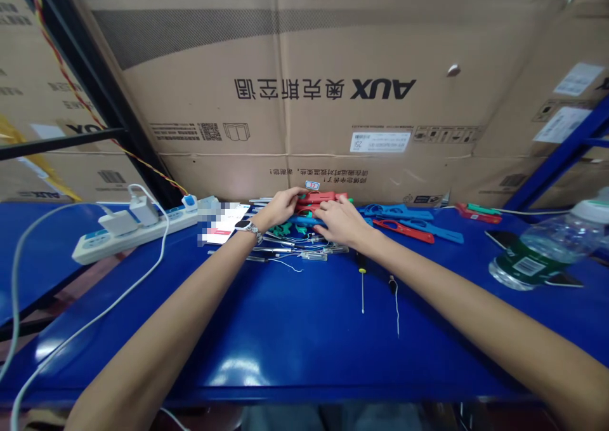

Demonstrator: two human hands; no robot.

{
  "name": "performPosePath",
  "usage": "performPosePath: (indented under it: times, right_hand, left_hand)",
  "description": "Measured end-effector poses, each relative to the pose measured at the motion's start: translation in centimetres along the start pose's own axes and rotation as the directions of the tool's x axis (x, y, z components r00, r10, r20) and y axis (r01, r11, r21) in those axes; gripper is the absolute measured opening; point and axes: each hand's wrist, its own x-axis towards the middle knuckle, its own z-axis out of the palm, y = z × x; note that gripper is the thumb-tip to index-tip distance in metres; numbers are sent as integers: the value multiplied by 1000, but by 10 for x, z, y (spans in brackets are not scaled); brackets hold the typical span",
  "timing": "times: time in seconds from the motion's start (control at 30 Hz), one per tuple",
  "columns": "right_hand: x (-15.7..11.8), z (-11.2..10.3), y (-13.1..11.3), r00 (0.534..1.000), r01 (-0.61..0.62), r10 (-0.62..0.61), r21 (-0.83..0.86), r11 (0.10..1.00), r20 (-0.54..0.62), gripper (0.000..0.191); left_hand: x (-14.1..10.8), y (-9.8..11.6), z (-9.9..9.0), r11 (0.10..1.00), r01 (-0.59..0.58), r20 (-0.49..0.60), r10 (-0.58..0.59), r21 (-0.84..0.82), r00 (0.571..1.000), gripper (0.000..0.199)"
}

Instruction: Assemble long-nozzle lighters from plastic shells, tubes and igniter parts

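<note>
At the back of the blue table (266, 336), my left hand (280, 209), with a watch and bracelet at the wrist, closes on the left end of some stacked red plastic pieces (318, 197). My right hand (343, 225) has its fingers bent over the same red pieces and a blue one under them. Small green clips (281, 230) lie just below my hands. In front of these spread several thin metal rods with white wires and clear ends (314, 256). Flat blue pieces (404, 212) and red ones (404, 231) lie to the right of my right hand.
A white power strip (143, 231) with chargers and cables lies left, beside a paper (231, 221). A screwdriver (362, 285) lies below my right wrist. A water bottle (537, 253) and a phone (499, 239) are at right. A large cardboard box (323, 44) stands behind.
</note>
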Motion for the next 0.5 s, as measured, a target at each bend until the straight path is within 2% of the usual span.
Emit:
performPosePath:
  times: [0.13,0.23,0.5]
  right_hand:
    - [3,1,13,999,13,-15,-42,999,-47,20]
    - [3,2,18,996,-37,32,-64,997,-84,19]
    - [-2,10,14,994,-70,66,-41,997,-91,21]
  left_hand:
    - [-1,-4,1,997,46,-2,-46,-56,999,42]
    - [1,-4,3,993,63,-15,-64,-99,998,41]
    - [1,1,7,983,41,-66,-53,-178,996,35]
